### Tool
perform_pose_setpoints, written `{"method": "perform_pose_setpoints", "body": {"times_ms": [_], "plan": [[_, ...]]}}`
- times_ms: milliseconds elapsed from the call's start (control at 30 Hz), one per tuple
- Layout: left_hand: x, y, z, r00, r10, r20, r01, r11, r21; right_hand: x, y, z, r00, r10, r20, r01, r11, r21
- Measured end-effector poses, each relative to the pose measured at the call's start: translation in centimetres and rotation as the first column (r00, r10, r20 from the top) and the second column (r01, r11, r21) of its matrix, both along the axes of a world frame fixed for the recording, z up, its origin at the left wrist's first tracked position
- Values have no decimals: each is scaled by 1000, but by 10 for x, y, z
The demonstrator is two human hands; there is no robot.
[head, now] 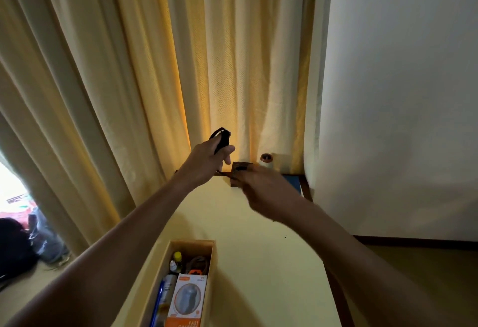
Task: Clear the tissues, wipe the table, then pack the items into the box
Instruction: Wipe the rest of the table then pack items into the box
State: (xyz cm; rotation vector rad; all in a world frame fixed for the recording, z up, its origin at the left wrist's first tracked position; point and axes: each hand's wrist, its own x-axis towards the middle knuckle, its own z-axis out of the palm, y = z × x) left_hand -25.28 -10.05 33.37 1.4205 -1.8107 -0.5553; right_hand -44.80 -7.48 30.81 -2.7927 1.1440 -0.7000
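Observation:
My left hand (207, 162) grips a black looped item (221, 139) and holds it up at the far end of the pale yellow table (258, 236). My right hand (261, 189) is blurred and reaches onto a small brown flat object (241, 167) lying at the table's far edge; whether its fingers grip the object is unclear. A long wooden box (210, 269) stands near me on the table. It holds an orange-and-white charger pack (187, 301), a blue pen (157, 298), small bottles and a cord.
A white spool with a brown top (266, 162) stands at the table's far edge by the yellow curtain (155, 68). A blue item (293, 182) lies at the far right corner. A white wall is on the right. Dark bags (18, 244) lie on the floor at left.

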Motion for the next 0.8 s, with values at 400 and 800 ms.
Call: {"method": "perform_pose_setpoints", "body": {"times_ms": [400, 800], "plan": [[18, 43, 28, 730, -362, -580, 558, 806, 198, -39, -51, 14, 968, -228, 102, 247, 941, -233], [-21, 51, -4, 269, -124, -955, 652, 753, 86, -14, -19, -3, 474, -454, 754, -270, 741, 616]]}}
